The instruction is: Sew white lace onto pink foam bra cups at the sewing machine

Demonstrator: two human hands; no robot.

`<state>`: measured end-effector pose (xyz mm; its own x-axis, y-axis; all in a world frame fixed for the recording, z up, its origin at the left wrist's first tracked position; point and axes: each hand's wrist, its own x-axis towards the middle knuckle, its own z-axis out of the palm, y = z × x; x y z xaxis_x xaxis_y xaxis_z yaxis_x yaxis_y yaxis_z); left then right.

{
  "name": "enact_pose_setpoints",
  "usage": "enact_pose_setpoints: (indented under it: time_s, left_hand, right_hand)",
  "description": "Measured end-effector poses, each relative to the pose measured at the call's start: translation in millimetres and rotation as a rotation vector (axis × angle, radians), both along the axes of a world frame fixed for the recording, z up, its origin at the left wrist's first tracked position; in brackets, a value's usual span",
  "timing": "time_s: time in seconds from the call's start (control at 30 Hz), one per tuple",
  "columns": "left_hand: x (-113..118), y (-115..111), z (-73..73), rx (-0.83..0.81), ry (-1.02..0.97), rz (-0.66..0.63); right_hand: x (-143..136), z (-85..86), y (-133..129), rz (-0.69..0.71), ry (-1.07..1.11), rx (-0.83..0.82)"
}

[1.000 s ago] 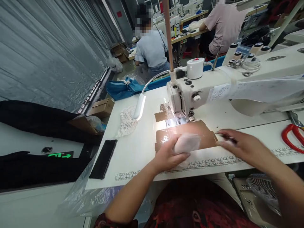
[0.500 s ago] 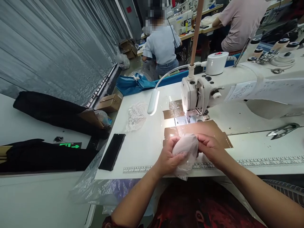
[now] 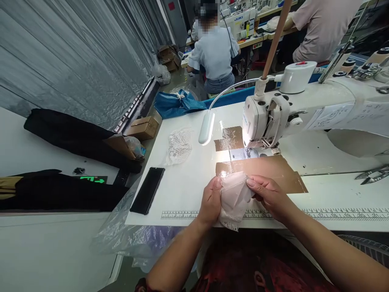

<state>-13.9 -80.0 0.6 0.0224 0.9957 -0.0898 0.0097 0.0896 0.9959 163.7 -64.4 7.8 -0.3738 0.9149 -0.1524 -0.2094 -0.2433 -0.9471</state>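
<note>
A pale pink piece of thin fabric [image 3: 234,196], with a lacy lower edge, is stretched between both hands above the table's front edge. My left hand [image 3: 212,201] grips its left side, thumb on top and fingers hidden behind. At the upper right corner, my right hand [image 3: 269,194] pinches the fabric between thumb and fingers. Beyond the hands stands a white sewing machine [image 3: 261,117], its needle area lit. Brown tape [image 3: 258,172] covers the table in front of the needle plate [image 3: 238,154].
A black phone [image 3: 147,190] and a bundle of white lace [image 3: 180,146] lie on the left of the table [image 3: 194,182]. A lamp [image 3: 207,127] hangs left of the machine head. Metal thread snips [image 3: 373,175] rest at right. A co-worker [image 3: 214,54] sits ahead.
The fabric has been opened out flatter, and my left thumb has moved from its front to its upper left edge. The view has shifted slightly left.
</note>
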Motion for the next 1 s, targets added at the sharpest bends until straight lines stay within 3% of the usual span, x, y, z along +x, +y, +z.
enact_pose_setpoints:
  time_s: [0.13, 0.3, 0.37, 0.43, 0.57, 0.67, 0.73, 0.8, 0.9, 1.0]
  left_hand:
    - [-4, 0, -0.7, -0.068, -0.119, 0.109]
    - [-14, -2, 4.7, 0.034, -0.016, 0.166]
    - [-16, -5, 6.2, 0.073, 0.057, 0.167]
    - [-15, -8, 7.8, 0.128, 0.124, 0.179]
    - [-3, -12, 14.9, 0.209, 0.191, 0.115]
    - [4, -9, 22.1, 0.113, 0.091, 0.062]
    - [5, -5, 24.7, 0.082, 0.053, 0.048]
    - [5, -1, 23.3, 0.149, 0.150, -0.049]
    - [8, 0, 14.1, 0.391, 0.548, -0.352]
    - [11, -3, 3.7, 0.570, 0.917, -0.452]
  right_hand:
    - [5, 0.5, 0, -0.016, -0.090, -0.005]
    - [23, -2.0, 9, -0.150, -0.734, 0.317]
    - [28, -2.9, 11, -0.263, -0.836, 0.416]
    - [27, -1.1, 9, -0.281, -0.741, 0.404]
    - [12, 10.3, -7, 0.116, -0.190, 0.125]
    - [3, 16.8, -21, 0.203, 0.116, -0.148]
    - [2, 16.7, -26, 0.170, 0.236, -0.273]
    - [8, 13.2, -27, 0.128, 0.280, -0.319]
    - [34, 7.6, -29, -0.005, 0.188, -0.318]
    - [79, 12.5, -44, -0.269, -0.058, -0.220]
